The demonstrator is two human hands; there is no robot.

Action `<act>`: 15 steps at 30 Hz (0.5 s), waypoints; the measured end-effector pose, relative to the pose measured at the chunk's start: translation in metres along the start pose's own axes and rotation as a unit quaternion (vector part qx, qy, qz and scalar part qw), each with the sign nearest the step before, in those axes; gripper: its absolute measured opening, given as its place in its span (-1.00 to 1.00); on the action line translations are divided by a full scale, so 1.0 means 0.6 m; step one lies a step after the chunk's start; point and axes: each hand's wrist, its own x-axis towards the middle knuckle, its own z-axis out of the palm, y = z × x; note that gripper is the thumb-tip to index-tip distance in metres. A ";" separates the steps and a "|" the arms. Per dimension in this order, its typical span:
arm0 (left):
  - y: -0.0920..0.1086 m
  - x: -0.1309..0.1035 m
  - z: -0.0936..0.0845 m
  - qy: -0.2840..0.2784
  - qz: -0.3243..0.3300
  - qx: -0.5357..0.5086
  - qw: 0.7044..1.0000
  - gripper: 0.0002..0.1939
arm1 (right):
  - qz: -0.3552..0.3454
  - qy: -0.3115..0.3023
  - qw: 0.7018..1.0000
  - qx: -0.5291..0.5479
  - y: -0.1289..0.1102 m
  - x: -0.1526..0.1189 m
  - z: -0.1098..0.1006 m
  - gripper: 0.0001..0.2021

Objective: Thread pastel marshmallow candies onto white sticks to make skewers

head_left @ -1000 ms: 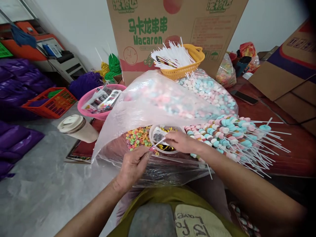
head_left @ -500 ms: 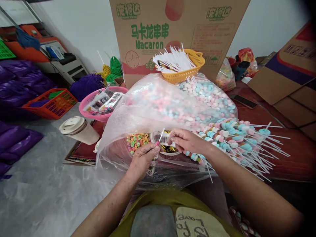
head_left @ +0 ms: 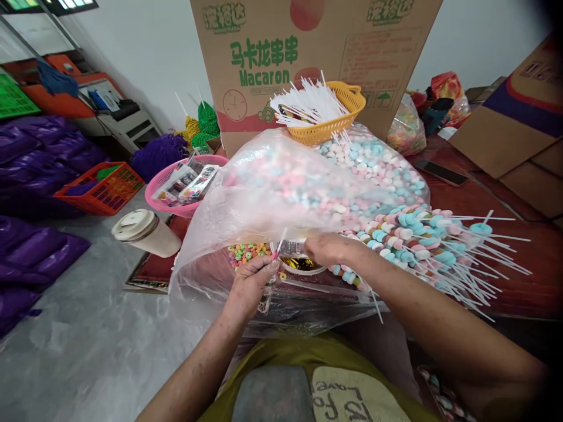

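My left hand [head_left: 255,281] pinches a white stick [head_left: 281,239] that points up, with a bit of pink at the fingertips. Below that hand hangs a small clear bag [head_left: 265,300], partly hidden. My right hand [head_left: 328,249] reaches over a white bowl [head_left: 308,271] that holds shiny gold strips [head_left: 299,262] and a printed label piece [head_left: 292,247]. Its fingers point down and are mostly hidden. Colourful ring-shaped candies [head_left: 248,253] lie left of the bowl. Right of it lie skewers of pastel marshmallows [head_left: 409,234] on white sticks.
A big clear bag of marshmallows [head_left: 285,176] fills the middle. On it rests a yellow basket [head_left: 312,133] of white sticks, before a cardboard box [head_left: 264,35]. A pink basket [head_left: 153,190] and a lidded cup [head_left: 147,231] stand left; a phone [head_left: 444,173] lies right.
My right hand has turned down, and its fingers have dropped toward the bowl. My left hand still holds the stick. The view has shifted slightly.
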 end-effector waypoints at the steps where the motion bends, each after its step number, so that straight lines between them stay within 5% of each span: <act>1: -0.001 0.001 0.000 -0.005 -0.001 0.001 1.000 -0.75 | -0.005 -0.004 1.000 0.000 0.006 -0.004 -0.008 -0.90; 8: -0.008 0.012 0.022 -0.034 -0.043 -0.009 0.998 -0.74 | -0.063 0.100 0.990 0.080 0.013 -0.095 -0.026 -0.75; 12: -0.013 0.017 0.048 -0.047 -0.032 -0.033 0.998 -0.85 | -0.162 0.234 0.902 0.326 -0.030 -0.134 0.034 -0.73; 15: -0.017 0.015 0.065 -0.088 -0.002 -0.023 0.996 -0.93 | -0.137 0.307 0.869 0.364 -0.055 -0.130 0.073 -0.68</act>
